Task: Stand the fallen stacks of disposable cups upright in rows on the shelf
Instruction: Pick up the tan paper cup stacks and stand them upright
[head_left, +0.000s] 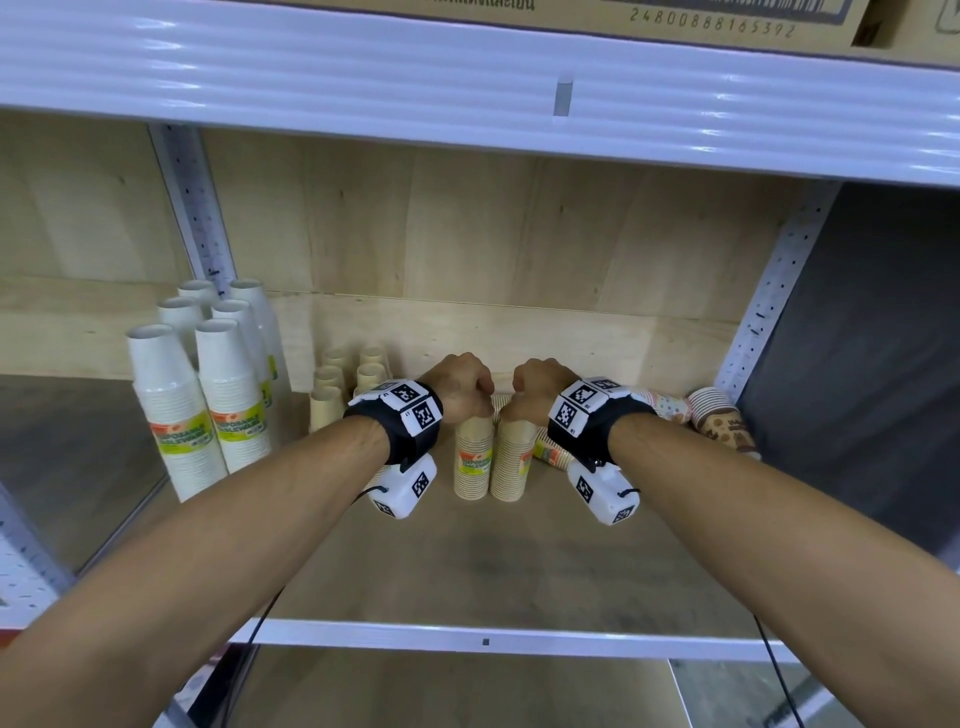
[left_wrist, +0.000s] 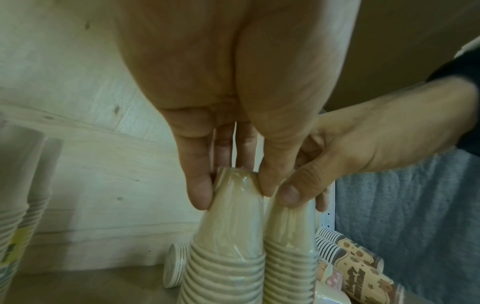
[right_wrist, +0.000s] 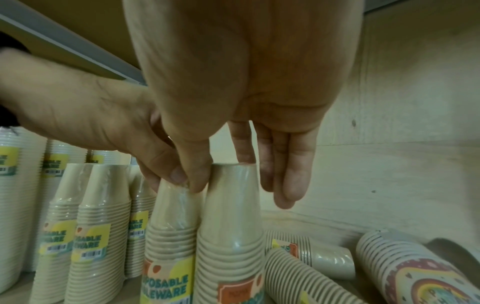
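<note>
Two beige cup stacks in clear wrap stand upright side by side mid-shelf. My left hand (head_left: 467, 400) pinches the top of the left stack (head_left: 472, 457) between thumb and fingers, seen close in the left wrist view as left hand (left_wrist: 233, 185) on stack (left_wrist: 228, 236). My right hand (head_left: 524, 402) grips the top of the right stack (head_left: 511, 462); in the right wrist view the right hand (right_wrist: 239, 181) holds that stack (right_wrist: 231, 226). Patterned stacks (head_left: 722, 421) (right_wrist: 415, 273) lie fallen to the right, and another fallen stack (right_wrist: 291, 275) lies beside the held ones.
Tall white cup stacks (head_left: 176, 410) stand in rows at the left, with short beige stacks (head_left: 327, 405) upright behind my left wrist. The wooden shelf board (head_left: 467, 571) is bare toward its front edge. A metal upright (head_left: 763, 312) bounds the right side.
</note>
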